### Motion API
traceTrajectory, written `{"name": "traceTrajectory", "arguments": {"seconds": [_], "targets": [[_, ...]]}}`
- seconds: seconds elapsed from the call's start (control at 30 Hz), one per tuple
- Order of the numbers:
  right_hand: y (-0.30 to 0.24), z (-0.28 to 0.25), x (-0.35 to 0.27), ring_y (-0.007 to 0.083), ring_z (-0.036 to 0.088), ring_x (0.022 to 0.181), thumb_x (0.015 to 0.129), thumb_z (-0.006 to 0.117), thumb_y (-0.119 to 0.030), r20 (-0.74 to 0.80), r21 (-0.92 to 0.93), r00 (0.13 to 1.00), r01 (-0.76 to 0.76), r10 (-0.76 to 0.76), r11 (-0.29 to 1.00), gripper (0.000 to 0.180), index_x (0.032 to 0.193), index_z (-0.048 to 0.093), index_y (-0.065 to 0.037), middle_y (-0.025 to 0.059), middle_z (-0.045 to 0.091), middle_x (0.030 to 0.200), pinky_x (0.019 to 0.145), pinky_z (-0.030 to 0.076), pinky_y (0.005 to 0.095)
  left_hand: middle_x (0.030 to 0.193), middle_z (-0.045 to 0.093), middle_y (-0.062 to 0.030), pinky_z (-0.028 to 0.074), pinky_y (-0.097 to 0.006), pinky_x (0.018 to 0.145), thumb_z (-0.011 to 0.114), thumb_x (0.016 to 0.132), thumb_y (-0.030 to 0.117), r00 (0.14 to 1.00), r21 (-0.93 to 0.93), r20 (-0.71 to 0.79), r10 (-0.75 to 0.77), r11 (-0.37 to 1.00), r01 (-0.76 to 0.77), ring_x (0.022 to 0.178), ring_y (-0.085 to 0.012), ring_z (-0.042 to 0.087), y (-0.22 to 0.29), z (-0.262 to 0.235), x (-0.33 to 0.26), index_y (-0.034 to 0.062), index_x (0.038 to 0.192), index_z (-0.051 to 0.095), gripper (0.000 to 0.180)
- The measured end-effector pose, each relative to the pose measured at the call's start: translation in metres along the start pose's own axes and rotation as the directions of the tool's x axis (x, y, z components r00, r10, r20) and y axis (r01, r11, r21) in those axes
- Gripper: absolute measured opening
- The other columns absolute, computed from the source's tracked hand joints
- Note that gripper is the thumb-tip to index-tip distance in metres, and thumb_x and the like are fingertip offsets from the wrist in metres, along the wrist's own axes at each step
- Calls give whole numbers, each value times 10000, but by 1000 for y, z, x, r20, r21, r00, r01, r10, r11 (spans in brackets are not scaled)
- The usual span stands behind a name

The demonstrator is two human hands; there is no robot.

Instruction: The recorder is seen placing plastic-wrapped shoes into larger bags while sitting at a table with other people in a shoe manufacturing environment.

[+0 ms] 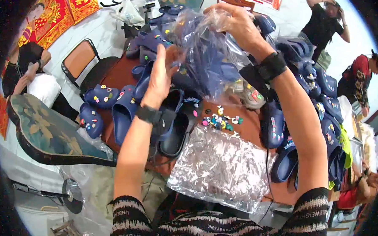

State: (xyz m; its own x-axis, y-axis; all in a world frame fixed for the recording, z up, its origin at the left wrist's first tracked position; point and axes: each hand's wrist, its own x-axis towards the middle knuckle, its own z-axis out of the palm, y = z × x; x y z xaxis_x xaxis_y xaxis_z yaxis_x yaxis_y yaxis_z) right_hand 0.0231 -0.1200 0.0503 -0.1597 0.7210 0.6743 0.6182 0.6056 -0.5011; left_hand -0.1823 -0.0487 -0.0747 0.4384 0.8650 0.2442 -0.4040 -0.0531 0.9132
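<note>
The bench [121, 72] has a reddish-brown top, largely covered. Navy clogs [125, 110] lie in loose heaps along its left side, far end and right edge, several fitted with small coloured charms. A scatter of loose charms [220, 118] sits on bare surface near the centre. A crinkled clear plastic bag [218, 169] lies at the near edge.
</note>
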Motion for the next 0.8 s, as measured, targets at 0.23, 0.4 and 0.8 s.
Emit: {"name": "traceTrajectory", "arguments": {"seconds": [0.23,0.4,0.8], "targets": [[9,17,35,96,578,839,876,574,-91,18,176,1000,17,-21,984,226,1076,632,-6,39,649,934,757,486,249,912,630,4,459,-307,701,551,933,447,990,70,-33,136,989,-133,822,-119,564,50,-24,61,96,1030,625,371],[24,11,66,216,599,936,857,537,-46,-37,-125,963,262,-268,957,235,1074,624,-20,91,640,1061,840,485,316,800,520,26,440,-259,612,588,915,378,989,213,-70,129,971,-111,627,-110,481,62,-42,94,136,1064,568,285],[103,-23,89,339,559,1144,952,546,-237,257,738,964,-242,69,630,458,1321,404,-4,221,550,1222,1013,451,457,697,637,-113,513,-382,664,562,871,175,944,541,31,329,789,-293,700,-289,635,175,9,193,-23,975,633,234]]}}
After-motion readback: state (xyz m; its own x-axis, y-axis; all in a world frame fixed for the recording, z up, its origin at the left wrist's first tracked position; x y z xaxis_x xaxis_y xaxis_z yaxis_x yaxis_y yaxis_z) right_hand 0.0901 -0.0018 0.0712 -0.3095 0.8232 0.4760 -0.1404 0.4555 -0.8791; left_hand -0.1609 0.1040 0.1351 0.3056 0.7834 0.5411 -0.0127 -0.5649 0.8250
